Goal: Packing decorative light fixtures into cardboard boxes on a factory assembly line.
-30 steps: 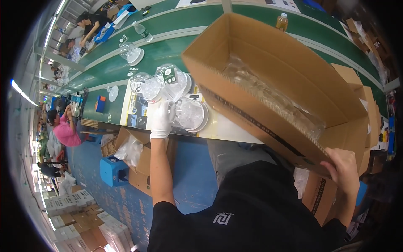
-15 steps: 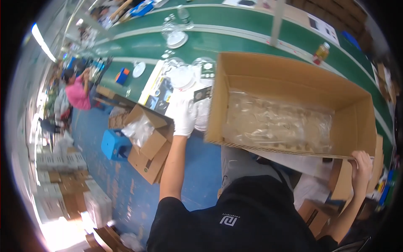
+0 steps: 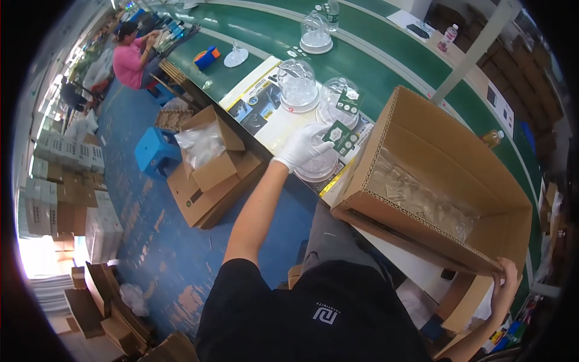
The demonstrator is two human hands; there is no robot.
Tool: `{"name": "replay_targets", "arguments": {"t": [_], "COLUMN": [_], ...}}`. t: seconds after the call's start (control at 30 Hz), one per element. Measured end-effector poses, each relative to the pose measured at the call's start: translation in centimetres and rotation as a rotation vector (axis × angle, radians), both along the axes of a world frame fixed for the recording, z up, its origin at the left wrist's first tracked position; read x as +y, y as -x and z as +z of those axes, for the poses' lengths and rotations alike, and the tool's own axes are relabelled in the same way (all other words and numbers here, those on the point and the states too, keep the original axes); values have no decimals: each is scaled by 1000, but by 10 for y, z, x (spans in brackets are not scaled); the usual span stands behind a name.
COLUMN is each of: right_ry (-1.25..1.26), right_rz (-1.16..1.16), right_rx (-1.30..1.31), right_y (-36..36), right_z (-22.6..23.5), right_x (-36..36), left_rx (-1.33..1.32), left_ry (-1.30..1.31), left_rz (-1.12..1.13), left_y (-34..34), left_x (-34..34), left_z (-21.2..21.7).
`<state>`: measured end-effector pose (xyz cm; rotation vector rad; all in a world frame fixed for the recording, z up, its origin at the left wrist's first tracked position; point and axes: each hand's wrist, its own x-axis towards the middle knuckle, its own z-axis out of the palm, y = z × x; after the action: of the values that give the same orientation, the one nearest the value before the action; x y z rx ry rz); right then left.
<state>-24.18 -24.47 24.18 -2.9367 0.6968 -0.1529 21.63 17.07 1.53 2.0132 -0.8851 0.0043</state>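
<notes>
- Here, the left hand [image 3: 304, 148], in a white glove, rests with fingers spread on a clear plastic dome [image 3: 319, 163] at the green bench's edge.
- A large open brown cardboard box [image 3: 434, 187] lies just right.
- The bare right hand [image 3: 503, 283] clasps a cardboard flap [image 3: 467, 301].

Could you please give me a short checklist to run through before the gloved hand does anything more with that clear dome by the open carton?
1. Left hand is on the clear dome nearest the carton: ok, the gloved fingers rest on its top.
2. Firm grasp on that dome: cannot tell, the fingers hide the contact.
3. Right hand steadies the cardboard carton: ok, it grips the near corner flap.
4. Carton open, mouth unblocked: ok, flaps stand up, only a clear plastic liner inside.
5. Green card is clear of the fingers: not ok, it sits at the fingertips.
6. Other domes stand aside: ok, upright behind.
</notes>
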Motion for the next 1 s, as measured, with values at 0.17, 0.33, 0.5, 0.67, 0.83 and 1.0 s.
{"name": "replay_targets", "arguments": {"t": [0.17, 0.33, 0.5, 0.67, 0.83, 1.0], "right_ry": [-35, -20, -50, -45, -70, -30], "right_rz": [7, 21, 33, -2, 58, 50], "right_rx": [-42, -33, -35, -55, -94, -130], "right_y": [-2, -2, -1, 6, 4, 11], "right_z": [-2, -5, -4, -5, -4, -11], "right_x": [14, 13, 11, 17, 21, 20], "left_rx": [-101, -671, -804, -1038, -872, -430], "left_ry": [210, -75, -811, -1245, -1217, -581], "left_rz": [642, 230, -30, -189, 148, -330], "left_y": [67, 92, 50, 47, 59, 98], "left_x": [0, 5, -36, -74, -58, -22], "left_z": [-61, -18, -6, -50, -187, -53]}}
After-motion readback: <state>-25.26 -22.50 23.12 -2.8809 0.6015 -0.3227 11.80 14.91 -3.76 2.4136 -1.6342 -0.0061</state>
